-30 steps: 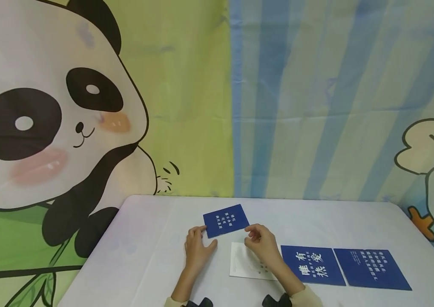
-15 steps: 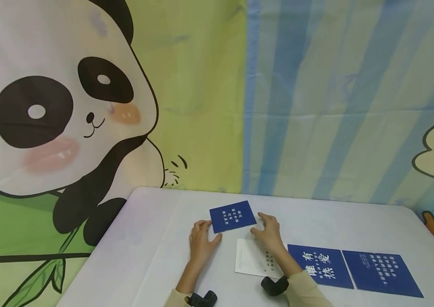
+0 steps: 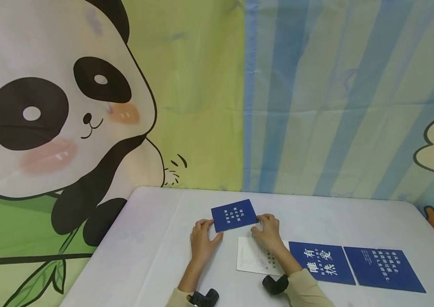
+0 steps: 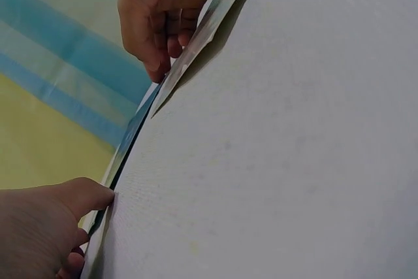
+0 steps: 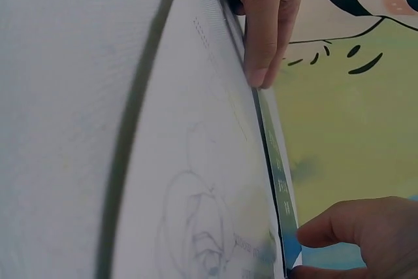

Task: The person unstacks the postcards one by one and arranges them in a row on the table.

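A blue card with white writing lies tilted near the middle of the white table. My left hand holds its left corner, the index finger at the left edge and the thumb at the near edge. At the opposite end my right hand has thumb and index finger around the card's right corner. In the left wrist view the card is a thin strip between my left hand and right hand. Under the right forearm a white card is partly hidden.
To the right, two more blue cards with white writing, the nearer one and the farther one, lie in a row with the white card. A panda-printed cloth hangs behind the white table.
My right hand first drew away from the card's right corner with spread fingers, then came back onto it. My left hand has stayed at the left corner. The head view has shifted slightly.
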{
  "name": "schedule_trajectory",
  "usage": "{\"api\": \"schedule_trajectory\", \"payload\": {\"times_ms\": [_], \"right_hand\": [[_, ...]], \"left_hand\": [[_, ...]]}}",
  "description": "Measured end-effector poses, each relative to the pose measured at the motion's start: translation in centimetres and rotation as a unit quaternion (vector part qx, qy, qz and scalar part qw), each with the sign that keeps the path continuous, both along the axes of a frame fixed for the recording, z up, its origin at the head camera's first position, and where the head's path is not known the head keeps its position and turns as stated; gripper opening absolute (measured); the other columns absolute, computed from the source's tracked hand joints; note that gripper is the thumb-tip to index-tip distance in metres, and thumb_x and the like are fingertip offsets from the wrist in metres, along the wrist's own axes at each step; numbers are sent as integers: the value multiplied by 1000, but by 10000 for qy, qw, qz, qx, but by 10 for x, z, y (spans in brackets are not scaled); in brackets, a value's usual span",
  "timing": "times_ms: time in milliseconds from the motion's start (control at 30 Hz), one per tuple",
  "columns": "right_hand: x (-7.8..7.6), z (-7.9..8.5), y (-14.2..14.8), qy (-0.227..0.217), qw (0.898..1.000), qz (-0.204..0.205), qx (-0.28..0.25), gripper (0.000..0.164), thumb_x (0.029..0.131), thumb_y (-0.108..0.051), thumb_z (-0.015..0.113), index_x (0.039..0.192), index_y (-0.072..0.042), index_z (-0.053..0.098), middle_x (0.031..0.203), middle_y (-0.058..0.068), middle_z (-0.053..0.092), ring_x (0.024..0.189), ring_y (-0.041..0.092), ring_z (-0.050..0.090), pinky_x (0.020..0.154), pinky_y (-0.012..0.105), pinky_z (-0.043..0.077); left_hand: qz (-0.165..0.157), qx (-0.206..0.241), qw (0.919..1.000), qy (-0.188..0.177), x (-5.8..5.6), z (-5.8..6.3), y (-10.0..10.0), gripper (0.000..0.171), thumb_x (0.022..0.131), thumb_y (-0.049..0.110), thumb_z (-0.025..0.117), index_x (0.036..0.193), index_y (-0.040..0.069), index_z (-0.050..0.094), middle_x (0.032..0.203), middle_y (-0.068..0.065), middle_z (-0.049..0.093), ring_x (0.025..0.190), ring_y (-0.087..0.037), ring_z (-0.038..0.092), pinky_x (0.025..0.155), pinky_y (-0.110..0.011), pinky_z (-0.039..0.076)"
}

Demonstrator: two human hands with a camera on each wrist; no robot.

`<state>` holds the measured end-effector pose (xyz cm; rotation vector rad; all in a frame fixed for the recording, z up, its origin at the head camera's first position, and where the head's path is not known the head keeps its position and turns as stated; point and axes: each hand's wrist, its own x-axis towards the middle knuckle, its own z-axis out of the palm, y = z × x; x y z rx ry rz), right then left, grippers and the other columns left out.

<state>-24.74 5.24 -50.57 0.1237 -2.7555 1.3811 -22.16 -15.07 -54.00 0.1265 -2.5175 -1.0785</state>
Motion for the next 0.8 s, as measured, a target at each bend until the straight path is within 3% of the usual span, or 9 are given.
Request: {"api": "schedule_trajectory", "payload": {"times_ms": [100, 333, 600, 800], "right_hand": [[1, 0, 0, -62, 9999, -113, 46, 44, 85, -6, 65, 123, 13, 56, 126, 31, 45, 121, 46, 38, 101, 57, 38], [1, -7, 3, 444, 9982, -355, -214, 33, 83, -2, 63, 114, 7, 66, 116, 29, 53, 109, 43, 48, 93, 54, 40], [11, -7, 4, 654, 9944, -415, -721, 29, 82, 3, 64, 110, 7, 67, 92, 13, 64, 82, 21, 59, 71, 25, 49], [13, -4, 6, 736, 9928, -388, -857, 28, 81, 5, 66, 109, 8, 66, 88, 12, 64, 77, 19, 61, 66, 21, 49]], "left_hand": [[8, 54, 10000, -9, 0, 0, 0, 49, 75, 16, 81, 118, -1, 65, 117, -15, 54, 106, -31, 50, 95, -50, 35], [141, 473, 9988, 33, -2, -2, -1, 48, 80, 25, 79, 121, 4, 64, 110, -10, 55, 94, -23, 50, 93, -49, 35], [133, 619, 9979, 149, 0, -5, -3, 39, 86, 26, 74, 119, 7, 64, 100, -2, 61, 90, -18, 51, 89, -42, 35], [29, 444, 9986, 281, -2, -5, -4, 38, 84, 23, 76, 117, 7, 65, 99, -2, 62, 87, -16, 51, 86, -40, 35]]}}
